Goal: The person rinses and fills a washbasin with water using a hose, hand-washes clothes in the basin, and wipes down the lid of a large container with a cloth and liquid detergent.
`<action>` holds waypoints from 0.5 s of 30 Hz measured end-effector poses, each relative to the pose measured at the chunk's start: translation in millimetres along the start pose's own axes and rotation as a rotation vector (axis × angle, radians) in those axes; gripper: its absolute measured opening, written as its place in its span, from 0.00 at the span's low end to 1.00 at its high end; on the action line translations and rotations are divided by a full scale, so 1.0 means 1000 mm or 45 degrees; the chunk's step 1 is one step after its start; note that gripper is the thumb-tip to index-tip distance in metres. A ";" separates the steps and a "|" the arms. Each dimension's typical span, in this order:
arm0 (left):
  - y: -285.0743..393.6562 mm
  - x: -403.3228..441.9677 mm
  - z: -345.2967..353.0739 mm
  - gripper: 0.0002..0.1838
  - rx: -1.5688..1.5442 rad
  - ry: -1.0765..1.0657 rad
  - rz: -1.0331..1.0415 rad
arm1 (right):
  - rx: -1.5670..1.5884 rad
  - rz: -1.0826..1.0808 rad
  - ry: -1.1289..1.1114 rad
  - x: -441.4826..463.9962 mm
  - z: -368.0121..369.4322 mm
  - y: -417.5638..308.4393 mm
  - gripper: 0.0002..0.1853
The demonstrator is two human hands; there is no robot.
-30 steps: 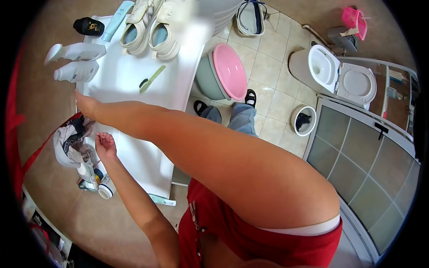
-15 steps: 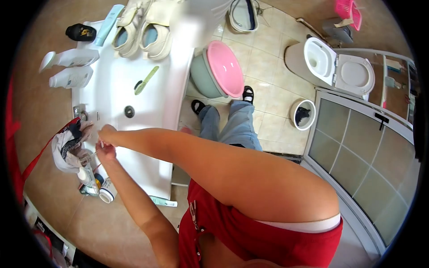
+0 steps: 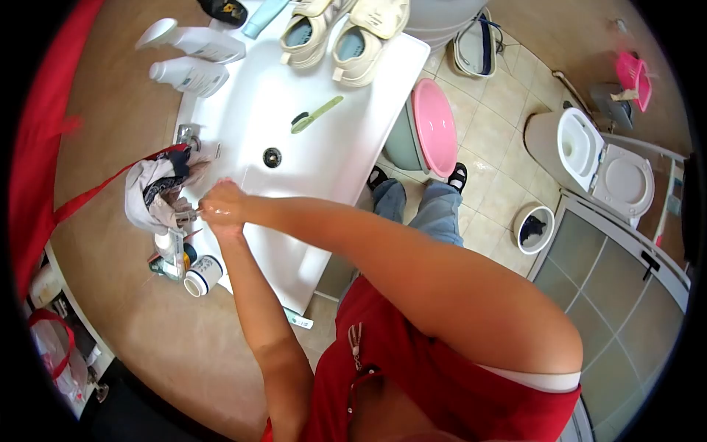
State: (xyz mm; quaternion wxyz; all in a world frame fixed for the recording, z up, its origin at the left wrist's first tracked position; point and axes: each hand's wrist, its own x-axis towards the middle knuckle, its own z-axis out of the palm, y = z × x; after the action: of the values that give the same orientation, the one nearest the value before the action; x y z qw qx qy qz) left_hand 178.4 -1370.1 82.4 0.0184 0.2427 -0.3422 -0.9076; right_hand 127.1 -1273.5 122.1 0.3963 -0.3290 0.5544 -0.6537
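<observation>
My right hand [image 3: 223, 199] is closed over my left hand [image 3: 227, 227] at the left side of the white sink [image 3: 250, 96]. Both look wet, and most of the left fingers are hidden. A metal faucet spout [image 3: 187, 215] lies just left of the hands, beside a bundle of light and dark cloth [image 3: 151, 195]. A green-handled brush [image 3: 318, 115] with dark bristles rests in the basin above the drain [image 3: 272, 158]. A pair of cream shoes [image 3: 359, 51] stands at the sink's far end.
White bottles [image 3: 190, 76] line the sink's left edge, and a white jar [image 3: 203, 276] is near the lower corner. On the tiled floor are a pink basin [image 3: 434, 125] in a grey-green tub, a toilet [image 3: 578, 147] and a small white bin [image 3: 533, 228].
The camera view has shifted, so the sink and floor things appear farther right. My hands have come together, the right now covering the left; before, they were slightly apart near the faucet.
</observation>
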 end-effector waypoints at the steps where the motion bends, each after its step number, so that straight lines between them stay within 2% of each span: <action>1: -0.001 0.005 0.012 0.18 -0.035 0.144 -0.025 | -0.344 -0.126 0.095 -0.001 -0.011 0.002 0.06; 3: -0.004 0.002 0.042 0.14 -0.104 0.436 -0.092 | -0.879 -0.249 0.384 -0.007 -0.036 0.009 0.06; 4: -0.005 -0.005 0.082 0.13 -0.015 0.645 -0.093 | -0.983 -0.260 0.549 -0.010 -0.049 0.011 0.06; 7: 0.007 0.040 -0.025 0.12 -0.228 -0.561 -0.397 | -0.757 -0.115 1.161 0.002 -0.070 0.011 0.10; 8: 0.002 0.034 0.016 0.10 -0.120 0.045 -0.247 | -0.488 -0.081 1.214 0.017 -0.073 0.012 0.12; 9: 0.000 0.022 0.056 0.09 0.012 0.649 -0.089 | -0.556 -0.152 1.371 0.029 -0.074 0.008 0.16; 10: 0.003 0.026 0.034 0.08 0.013 0.545 -0.159 | -0.364 -0.194 1.306 0.039 -0.078 0.006 0.21; 11: 0.012 0.029 0.011 0.06 0.016 0.445 -0.220 | -0.368 -0.099 0.955 0.048 -0.086 -0.002 0.29; 12: 0.013 0.029 0.009 0.06 0.045 0.406 -0.220 | -0.252 -0.160 0.945 0.067 -0.086 -0.001 0.32; 13: 0.016 0.026 0.006 0.06 0.076 0.376 -0.218 | -0.175 -0.040 0.798 0.081 -0.082 0.003 0.34; 15: 0.019 0.025 -0.010 0.06 0.056 0.364 -0.199 | -0.091 -0.137 0.801 0.086 -0.081 0.003 0.32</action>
State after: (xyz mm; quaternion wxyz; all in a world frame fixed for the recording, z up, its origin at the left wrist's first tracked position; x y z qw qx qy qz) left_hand 158.2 -1395.9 77.6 -0.0090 0.3956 -0.3359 -0.8548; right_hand 17.1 -1311.7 105.2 0.1586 -0.1534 0.6540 -0.7236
